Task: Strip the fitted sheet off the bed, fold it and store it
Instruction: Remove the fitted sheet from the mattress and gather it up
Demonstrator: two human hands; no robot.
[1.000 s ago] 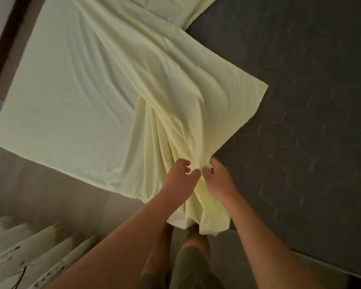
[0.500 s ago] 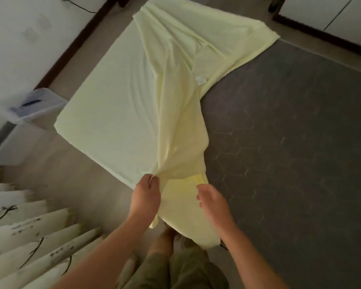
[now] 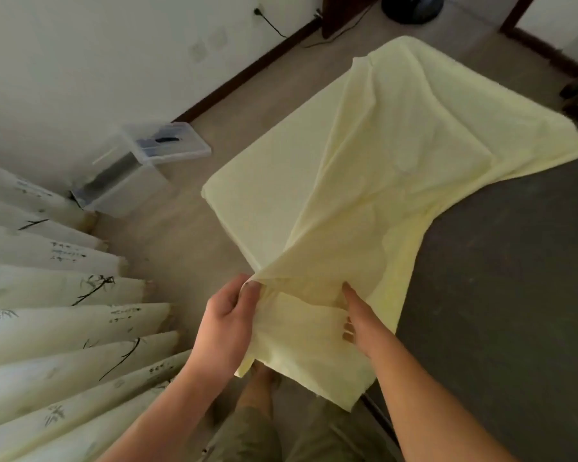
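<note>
I am viewing the bed (image 3: 501,295) from the head camera; its dark grey mattress surface is showing bare across the right side of the frame. The fitted sheet (image 3: 397,155), pale yellow, is lying on the left part of the bed. It is covering the far left corner and left edge of the mattress, while its right portion is lying folded back over itself in loose creases. The near end of the sheet is hanging off the near edge of the bed in front of the person's legs.

A pleated curtain (image 3: 54,295) with dark printed markings is occupying the lower left. A clear plastic storage box (image 3: 147,161) is sitting on the floor (image 3: 167,248) by the wall, well apart from the bed.

The left hand (image 3: 224,321) is gripping the sheet at the near left corner of the mattress, its thumb and fingers (image 3: 251,288) pinching a raised fold. The right hand (image 3: 367,325) is holding the same hanging section just beside it, one digit lying straight along the fabric and the other fingers (image 3: 347,330) curling onto the cloth.
</note>
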